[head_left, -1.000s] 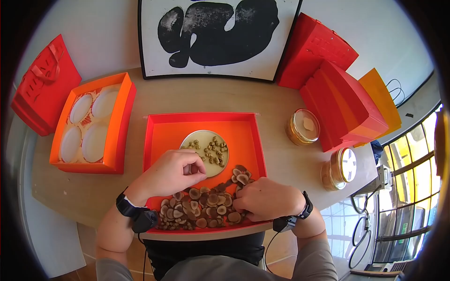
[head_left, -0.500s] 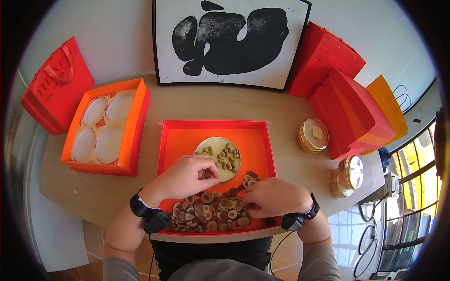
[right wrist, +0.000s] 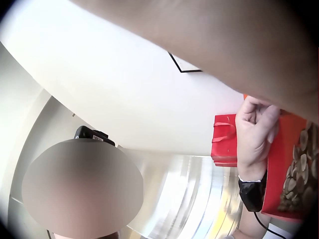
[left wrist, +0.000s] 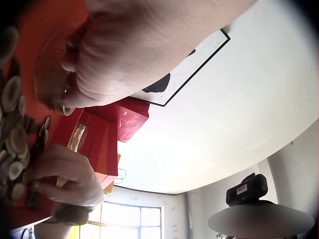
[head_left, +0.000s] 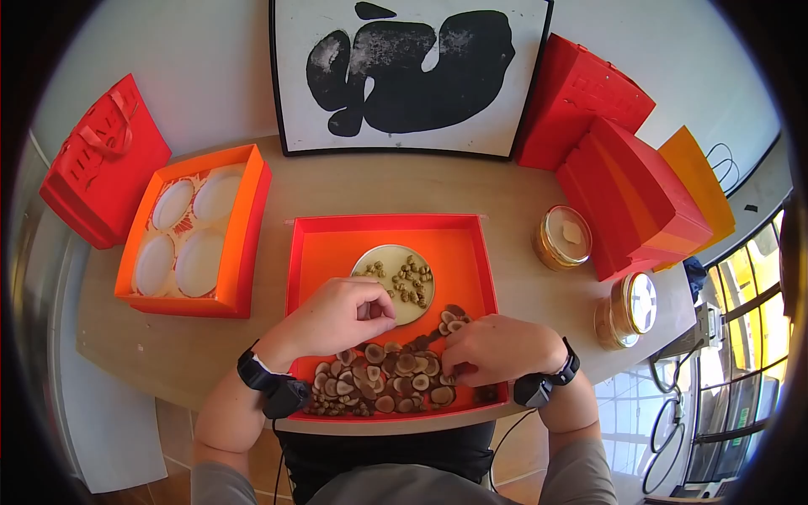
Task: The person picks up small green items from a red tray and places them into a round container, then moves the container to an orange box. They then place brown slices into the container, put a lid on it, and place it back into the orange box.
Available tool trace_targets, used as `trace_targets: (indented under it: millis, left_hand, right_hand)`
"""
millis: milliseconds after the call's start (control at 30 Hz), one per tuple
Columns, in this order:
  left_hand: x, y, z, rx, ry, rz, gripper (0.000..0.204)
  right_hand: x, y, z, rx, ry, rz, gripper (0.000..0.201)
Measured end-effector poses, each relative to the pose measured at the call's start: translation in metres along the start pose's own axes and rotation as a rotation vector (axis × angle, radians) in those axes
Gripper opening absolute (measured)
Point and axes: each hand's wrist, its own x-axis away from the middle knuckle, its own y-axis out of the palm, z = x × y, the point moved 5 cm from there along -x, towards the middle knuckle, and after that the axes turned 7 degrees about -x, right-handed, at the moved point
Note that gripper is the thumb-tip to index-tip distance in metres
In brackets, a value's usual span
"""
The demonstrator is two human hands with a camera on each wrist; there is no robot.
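Observation:
My left hand (head_left: pixel 341 316) hovers by the near edge of a round pale plate (head_left: pixel 368 257), thumb and fingertips together. In the left wrist view a small pale round piece (left wrist: pixel 68 110) shows at those fingertips. Several small, curled greenish-brown pieces (head_left: pixel 411 282) lie on the plate. My right hand (head_left: pixel 501 347) reaches down with bent fingers into a pile of thin round brown slices with pale centres (head_left: pixel 379 370); I cannot tell whether it pinches one. Both plate and pile are in a red-orange box tray (head_left: pixel 332 231). Small knobbly pieces (head_left: pixel 341 407) gather at its near left.
An orange box with four round white wells (head_left: pixel 252 219) and a red bag (head_left: pixel 105 164) stand left. On the right are two lidded jars (head_left: pixel 562 237), red boxes (head_left: pixel 631 198) and a yellow bag (head_left: pixel 703 185). A framed black-and-white picture (head_left: pixel 404 76) leans behind.
The head view shifted right and slightly down, then settled. My left hand has kept its pinch beside the plate. My right hand's fingers have shifted a little among the slices.

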Motion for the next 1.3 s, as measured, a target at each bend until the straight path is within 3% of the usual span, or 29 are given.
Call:
trace_targets:
  millis: [233,300,333,400,633,700,833,900,967,1033,1133,1267,1300]
  left_hand:
    - [0.0,-0.001,0.0,0.01,0.013,-0.011,0.01]
    - [0.001,-0.004,-0.003,0.118,-0.023,0.012,0.01]
    - [0.0,-0.008,-0.005,0.228,-0.052,0.036,0.011]
    - [-0.007,-0.021,-0.008,0.286,-0.096,0.088,0.012]
    - [-0.04,-0.04,-0.042,0.43,-0.192,0.197,0.014]
    - [-0.045,-0.036,-0.058,0.516,-0.206,0.198,0.016]
    - [-0.045,-0.037,-0.072,0.728,-0.266,0.266,0.017]
    - [-0.045,-0.038,-0.075,0.709,-0.305,0.257,0.017]
    - [-0.046,-0.036,-0.081,0.683,-0.337,0.253,0.017]
    - [-0.048,-0.031,-0.081,0.417,-0.232,0.313,0.023]
    - [-0.049,-0.029,-0.082,0.27,-0.238,0.305,0.032]
    - [-0.049,-0.031,-0.079,0.2,-0.249,0.252,0.038]
    - [-0.049,-0.032,-0.075,0.178,-0.308,0.16,0.04]
  right_hand:
    - [-0.006,-0.012,-0.003,-0.12,0.009,0.097,0.019]
    - [-0.008,-0.027,-0.003,-0.249,-0.009,0.384,0.02]
    - [-0.012,-0.029,-0.003,-0.24,-0.019,0.392,0.02]
    - [-0.017,-0.04,0.005,-0.229,-0.033,0.629,0.022]
    - [-0.054,-0.052,0.031,-0.138,-0.027,0.866,0.023]
    - [-0.051,-0.053,0.049,-0.383,0.07,0.998,0.023]
    - [-0.049,-0.051,0.066,-0.469,0.124,1.041,0.022]
    - [-0.049,-0.052,0.069,-0.513,0.188,1.021,0.023]
    - [-0.051,-0.052,0.075,-0.443,0.142,1.065,0.024]
    - [-0.052,-0.054,0.077,-0.376,0.095,1.107,0.026]
    - [-0.054,-0.051,0.08,-0.428,0.135,1.083,0.027]
    - [-0.058,-0.049,0.075,-0.394,0.223,0.859,0.029]
    - [-0.06,-0.047,0.076,-0.415,0.252,0.767,0.031]
